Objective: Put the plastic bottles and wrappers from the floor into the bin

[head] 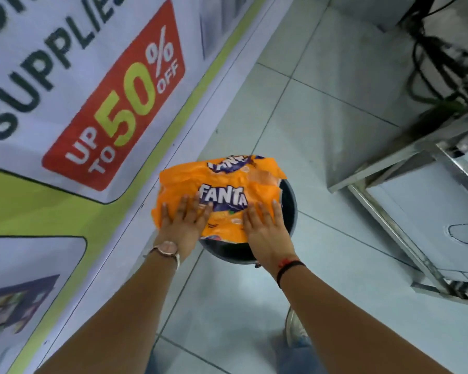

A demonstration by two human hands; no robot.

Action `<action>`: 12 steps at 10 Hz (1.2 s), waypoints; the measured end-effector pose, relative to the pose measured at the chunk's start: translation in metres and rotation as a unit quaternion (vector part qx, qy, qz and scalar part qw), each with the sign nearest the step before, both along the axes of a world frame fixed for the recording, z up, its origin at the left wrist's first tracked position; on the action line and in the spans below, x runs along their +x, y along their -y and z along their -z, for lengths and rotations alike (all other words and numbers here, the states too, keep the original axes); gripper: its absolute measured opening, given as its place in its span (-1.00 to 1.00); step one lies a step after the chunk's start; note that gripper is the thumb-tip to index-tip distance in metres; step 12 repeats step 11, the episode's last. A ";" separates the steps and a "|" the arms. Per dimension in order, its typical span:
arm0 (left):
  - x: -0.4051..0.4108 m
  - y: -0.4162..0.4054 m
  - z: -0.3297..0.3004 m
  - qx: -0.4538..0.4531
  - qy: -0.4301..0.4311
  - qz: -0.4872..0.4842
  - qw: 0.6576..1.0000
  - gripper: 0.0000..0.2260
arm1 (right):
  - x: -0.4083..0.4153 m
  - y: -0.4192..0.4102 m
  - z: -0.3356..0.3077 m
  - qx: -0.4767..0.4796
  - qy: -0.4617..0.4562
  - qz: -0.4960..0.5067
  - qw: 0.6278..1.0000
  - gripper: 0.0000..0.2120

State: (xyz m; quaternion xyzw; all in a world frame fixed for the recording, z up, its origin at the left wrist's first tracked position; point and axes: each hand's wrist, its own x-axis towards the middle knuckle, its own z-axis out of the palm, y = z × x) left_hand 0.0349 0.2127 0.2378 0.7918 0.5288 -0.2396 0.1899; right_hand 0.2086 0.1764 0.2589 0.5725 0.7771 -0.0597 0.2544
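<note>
A large orange Fanta wrapper [222, 182] lies spread across the mouth of a round dark bin [291, 209] on the tiled floor. My left hand [181, 225] rests flat on the wrapper's left part, fingers spread. Flat on its lower right part lies my right hand [265, 228], also with fingers apart. Both palms press on the plastic from above; neither curls around it. Most of the bin's opening is hidden under the wrapper. No bottles are in view.
A big printed banner [79, 103] with a red "up to 50% off" tag stands along the left. A steel frame table [416, 184] and dark cables [443, 63] fill the right side. My shoe [295, 327] shows below the bin.
</note>
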 end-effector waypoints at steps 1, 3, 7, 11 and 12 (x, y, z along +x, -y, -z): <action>0.023 -0.011 0.015 -0.033 -0.003 0.024 0.999 -0.40 | 0.022 -0.003 0.020 -0.048 -0.033 0.035 0.998 -0.47; 0.047 -0.031 0.073 -0.080 0.002 0.027 0.996 -0.21 | 0.043 -0.022 0.078 -0.125 -0.115 0.082 0.982 -0.43; 0.071 -0.043 0.187 -0.234 -0.095 0.044 0.967 -0.16 | 0.044 -0.046 0.204 -0.253 -0.008 0.092 0.963 -0.37; 0.061 -0.033 0.125 0.010 0.033 0.015 0.999 -0.37 | 0.046 -0.040 0.141 -0.049 -0.091 0.159 0.982 -0.47; 0.061 -0.033 0.125 0.010 0.033 0.015 0.999 -0.37 | 0.046 -0.040 0.141 -0.049 -0.091 0.159 0.982 -0.47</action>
